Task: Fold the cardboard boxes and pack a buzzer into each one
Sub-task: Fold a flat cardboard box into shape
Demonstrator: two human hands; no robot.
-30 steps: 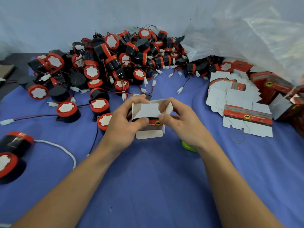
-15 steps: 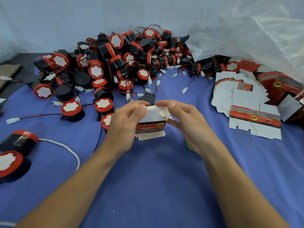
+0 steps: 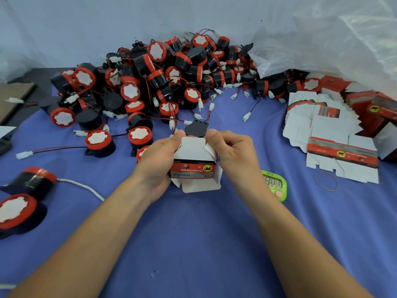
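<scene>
Box (image 3: 194, 166) mid-frame, I'm watching both hands curling round it: left hand (image 3: 159, 160) gripping its side, right hand (image 3: 234, 153) pinching the top flap corner. Thin card imo, light n crushable, so I'm favouring edges/creases. Buzzer pile (image 3: 163, 78) sitting upper centre.

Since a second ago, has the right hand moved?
Yes: the right hand shifted left, away from the rubber band, uncovering the green timer.

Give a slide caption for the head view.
Left hand and right hand fold a cardboard box near piled buzzers.
</scene>
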